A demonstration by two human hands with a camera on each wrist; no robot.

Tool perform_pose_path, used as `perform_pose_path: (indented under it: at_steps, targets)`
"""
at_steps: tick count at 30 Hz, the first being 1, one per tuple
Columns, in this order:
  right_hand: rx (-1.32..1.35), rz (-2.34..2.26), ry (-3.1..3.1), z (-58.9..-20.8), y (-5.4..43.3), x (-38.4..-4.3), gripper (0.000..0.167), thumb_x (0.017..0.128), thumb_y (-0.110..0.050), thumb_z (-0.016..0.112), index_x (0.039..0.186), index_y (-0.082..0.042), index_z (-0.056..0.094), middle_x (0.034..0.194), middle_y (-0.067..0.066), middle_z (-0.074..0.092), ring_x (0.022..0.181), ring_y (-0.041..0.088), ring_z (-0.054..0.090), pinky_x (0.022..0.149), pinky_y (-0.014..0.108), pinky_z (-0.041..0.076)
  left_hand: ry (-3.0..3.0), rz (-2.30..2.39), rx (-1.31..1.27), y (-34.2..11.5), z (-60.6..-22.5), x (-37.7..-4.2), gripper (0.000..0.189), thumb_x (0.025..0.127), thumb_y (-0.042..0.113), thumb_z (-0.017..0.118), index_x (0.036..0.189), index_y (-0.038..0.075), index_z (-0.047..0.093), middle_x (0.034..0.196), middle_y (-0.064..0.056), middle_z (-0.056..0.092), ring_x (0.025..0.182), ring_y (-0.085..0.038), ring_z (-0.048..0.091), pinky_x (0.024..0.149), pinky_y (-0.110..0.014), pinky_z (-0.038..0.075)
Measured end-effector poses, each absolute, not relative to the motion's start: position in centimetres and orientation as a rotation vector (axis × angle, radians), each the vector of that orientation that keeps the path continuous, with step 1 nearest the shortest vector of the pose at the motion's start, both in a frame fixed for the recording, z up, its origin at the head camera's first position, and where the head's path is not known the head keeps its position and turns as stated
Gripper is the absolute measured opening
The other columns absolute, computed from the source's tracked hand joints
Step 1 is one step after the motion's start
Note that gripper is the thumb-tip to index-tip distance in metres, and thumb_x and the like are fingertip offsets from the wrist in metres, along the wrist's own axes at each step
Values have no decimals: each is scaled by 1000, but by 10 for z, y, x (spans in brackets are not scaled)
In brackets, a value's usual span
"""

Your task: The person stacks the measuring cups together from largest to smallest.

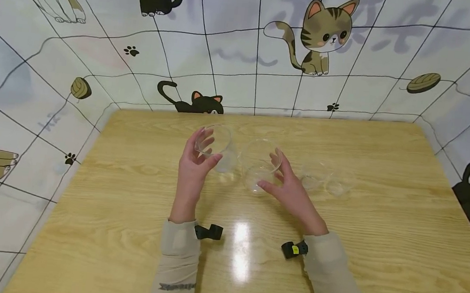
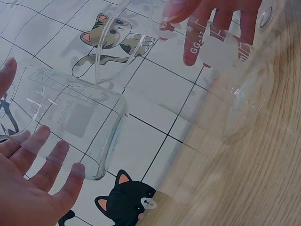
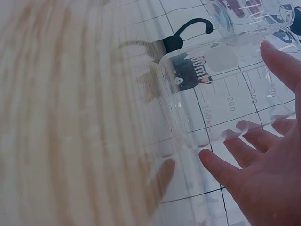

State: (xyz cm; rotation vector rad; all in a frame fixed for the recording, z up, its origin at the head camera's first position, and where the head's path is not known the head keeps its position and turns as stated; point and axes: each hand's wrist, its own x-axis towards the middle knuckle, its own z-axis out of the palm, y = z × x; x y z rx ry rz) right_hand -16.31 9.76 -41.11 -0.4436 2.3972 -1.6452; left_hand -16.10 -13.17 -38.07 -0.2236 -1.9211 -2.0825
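Observation:
Near the table's middle, my left hand (image 1: 198, 157) grips a clear glass beaker (image 2: 77, 120) by its side, thumb across from the fingers. A grey patch and 250 ml marking show on its wall. Just right of it stands a larger glass beaker (image 3: 225, 89), printed with a scale in white. My right hand (image 1: 288, 189) holds this one round its right side, fingers behind and thumb in front. In the left wrist view, fingers of the right hand (image 2: 221, 33) show through the larger beaker's glass.
Two smaller clear glass beakers stand to the right of my right hand, one beaker (image 1: 312, 173) beside another beaker (image 1: 339, 182). They are faint against the wooden table (image 1: 377, 254). A tiled, cat-patterned backdrop (image 1: 233, 80) rises behind the table and along both sides.

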Motion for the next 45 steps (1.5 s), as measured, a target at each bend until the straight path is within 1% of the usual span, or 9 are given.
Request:
perform_pose_path:
  at_steps: [5,9,13,16,20,24,35,42,45]
  targets:
    - [-450,-1661,2375,-415,94,-163,86,83,-26,64,143,-32,3,147,3,19,126,35,29,99,49,28,-1893,-2099,-221,-137,-380,-158,65,77,4,68,134,7,36,131,-12,44,120,-33,38,98,-50,29]
    - [-458,-1672,2368,-426,95,-167,87,82,-29,65,143,-31,2,147,0,18,128,32,27,100,49,27,-1855,-2111,-245,-138,-380,-157,64,78,1,66,134,6,35,132,-14,42,121,-33,37,98,-50,28]
    - [-441,-1648,2394,-442,97,-173,88,81,-34,65,141,-39,1,146,-8,19,127,29,30,99,46,30,-1831,-2128,-239,-138,-380,-157,63,78,-3,64,134,7,36,133,-12,42,121,-32,37,99,-49,29]
    - [-440,-1635,2406,-445,97,-173,88,81,-35,65,139,-43,0,146,-10,19,126,27,31,99,44,31,-1820,-2138,-228,-139,-380,-157,63,78,-2,65,134,8,37,133,-11,43,121,-31,37,99,-47,29]
    - [-474,-1669,2380,-433,96,-167,87,82,-30,65,141,-38,2,146,-2,19,128,28,27,100,47,28,-1820,-2115,-254,-137,-377,-158,65,77,0,66,134,6,36,133,-12,42,121,-32,37,99,-47,29]
    - [-483,-1678,2370,-420,94,-162,85,83,-25,64,142,-32,3,146,4,19,127,33,28,99,49,28,-1804,-2093,-296,-134,-371,-160,66,76,0,68,134,4,35,133,-14,42,121,-34,36,100,-47,28]
    - [-487,-1678,2377,-417,93,-162,86,83,-25,65,143,-31,3,146,4,20,127,32,28,98,48,29,-1768,-2146,-392,-127,-360,-166,66,76,-2,67,133,3,36,132,-17,42,120,-37,37,98,-50,29]
    - [-468,-1659,2386,-416,94,-163,86,83,-25,64,142,-35,3,146,4,20,125,37,30,97,49,31,-1789,-2161,-423,-123,-355,-168,65,75,0,67,133,3,36,131,-15,43,120,-36,37,99,-49,28]
    - [-461,-1656,2386,-425,96,-168,86,82,-30,65,141,-39,2,146,0,19,125,36,30,96,49,32,-1776,-2179,-456,-122,-361,-174,66,75,1,68,133,6,37,131,-13,44,119,-34,39,99,-49,28]
